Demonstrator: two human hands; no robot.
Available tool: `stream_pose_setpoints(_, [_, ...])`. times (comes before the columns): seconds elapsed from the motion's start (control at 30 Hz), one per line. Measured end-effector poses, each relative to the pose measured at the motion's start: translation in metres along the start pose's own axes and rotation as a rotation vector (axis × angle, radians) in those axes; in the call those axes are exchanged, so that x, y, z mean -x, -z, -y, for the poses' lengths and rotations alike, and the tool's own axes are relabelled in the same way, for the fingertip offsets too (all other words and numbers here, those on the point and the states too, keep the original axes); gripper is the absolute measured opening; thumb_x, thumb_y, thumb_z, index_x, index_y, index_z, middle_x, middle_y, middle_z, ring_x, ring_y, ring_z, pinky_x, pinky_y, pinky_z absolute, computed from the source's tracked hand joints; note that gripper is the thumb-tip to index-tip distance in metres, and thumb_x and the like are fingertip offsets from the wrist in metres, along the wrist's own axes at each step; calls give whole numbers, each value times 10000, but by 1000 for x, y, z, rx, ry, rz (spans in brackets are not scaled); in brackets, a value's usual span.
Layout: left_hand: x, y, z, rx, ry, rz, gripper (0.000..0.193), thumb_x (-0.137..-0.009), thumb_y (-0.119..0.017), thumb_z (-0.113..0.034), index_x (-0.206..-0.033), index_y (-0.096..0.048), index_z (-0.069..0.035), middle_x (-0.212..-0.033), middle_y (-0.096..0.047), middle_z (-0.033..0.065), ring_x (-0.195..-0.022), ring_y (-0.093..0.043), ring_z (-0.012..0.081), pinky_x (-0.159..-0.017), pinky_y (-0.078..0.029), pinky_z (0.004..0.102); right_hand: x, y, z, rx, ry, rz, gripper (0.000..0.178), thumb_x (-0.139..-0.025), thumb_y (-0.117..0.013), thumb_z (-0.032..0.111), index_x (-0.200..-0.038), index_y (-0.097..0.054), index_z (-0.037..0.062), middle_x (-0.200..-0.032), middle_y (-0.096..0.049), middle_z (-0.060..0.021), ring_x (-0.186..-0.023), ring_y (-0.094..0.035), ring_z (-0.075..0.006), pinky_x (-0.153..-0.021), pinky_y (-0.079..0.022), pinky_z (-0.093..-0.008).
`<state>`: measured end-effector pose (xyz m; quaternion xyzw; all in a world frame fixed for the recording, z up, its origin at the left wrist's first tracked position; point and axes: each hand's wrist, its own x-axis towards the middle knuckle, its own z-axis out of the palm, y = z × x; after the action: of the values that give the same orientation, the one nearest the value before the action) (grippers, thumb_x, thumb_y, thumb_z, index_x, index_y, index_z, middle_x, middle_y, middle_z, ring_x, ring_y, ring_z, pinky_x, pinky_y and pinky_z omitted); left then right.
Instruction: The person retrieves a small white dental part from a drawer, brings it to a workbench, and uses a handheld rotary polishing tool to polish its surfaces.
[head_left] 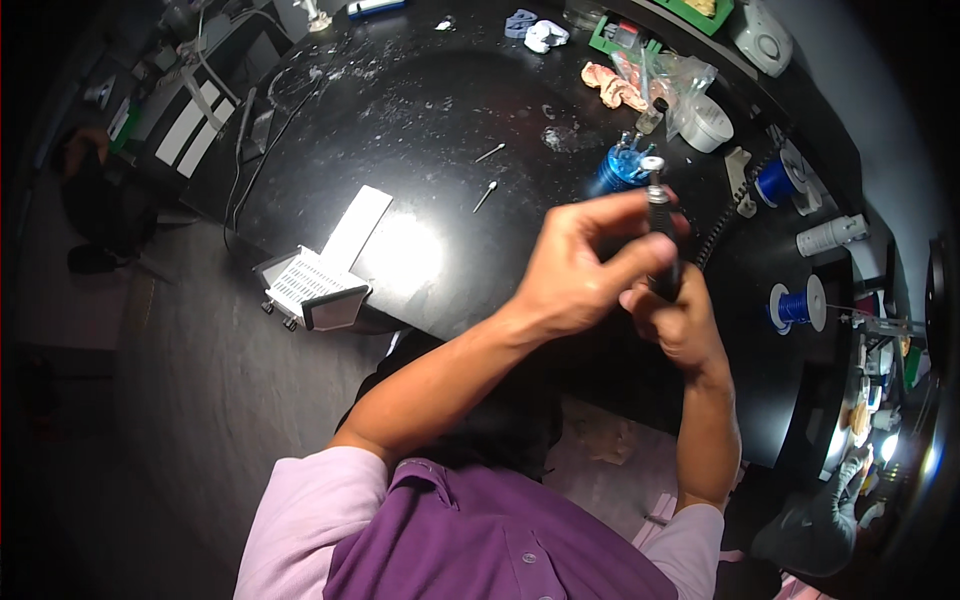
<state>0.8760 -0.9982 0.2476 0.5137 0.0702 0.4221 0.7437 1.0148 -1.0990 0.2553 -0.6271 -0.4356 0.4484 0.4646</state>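
Observation:
Both my hands are raised over the black table at its right side, on a dark rotary handpiece (660, 225) with a ribbed grip and a small pale disc-like tip pointing away from me. My left hand (580, 265) curls its fingers and thumb around the upper part of it. Below, my right hand (675, 325) grips the lower end; some of its fingers are hidden. Slight motion blur softens the fingertips. Just beyond the tip stands a blue translucent holder (618, 172) with several thin tool bits. Two loose white-tipped bits (485, 197) lie on the table to the left.
A white lamp-like device with a slotted plate (305, 285) sits at the table's near left edge. A coiled black cord (715, 235), blue spools (798, 306), a white tub (706, 123) and pinkish moulded pieces (612, 88) line the right. A grey-sleeved person (815, 530) is at lower right.

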Motion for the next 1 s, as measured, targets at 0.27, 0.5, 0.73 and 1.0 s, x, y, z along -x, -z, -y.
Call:
stream_pose_setpoints(0.27, [-17,55,-24,-494,-39,-287,218,-939,-722,-197,-961,-754,18,-923,-748,108,-860,-705,162,-810,-542,305,-12,-8,-8,639,109,-190,171,-746,-675,117,-794,-642,-44,-616,-604,-210,-550,-643,-304,-566,-480,-405])
stream_pose_setpoints(0.5, [-29,68,-11,-1642,236,-138,224,-757,-852,-283,-892,-808,-109,-784,-746,126,-751,-735,284,-719,-572,391,-19,3,-16,696,95,-307,292,-758,-707,156,-916,-667,-87,-697,-653,-247,-682,-692,-388,-652,-539,-408])
stream_pose_setpoints(0.73, [-13,113,-41,-1474,232,-331,267,-744,-874,-183,-940,-784,-26,-766,-728,88,-694,-674,126,-683,-546,287,-15,1,-14,734,90,-345,342,-760,-718,161,-993,-686,-87,-712,-655,-254,-710,-696,-399,-687,-548,-410])
stream_pose_setpoints(1.0, [-20,122,-20,-1495,242,-269,291,-779,-834,-175,-1036,-780,-50,-745,-711,46,-673,-648,87,-653,-524,253,-13,-3,-17,759,58,-308,345,-752,-729,171,-992,-689,-74,-709,-665,-244,-712,-698,-398,-684,-541,-431])
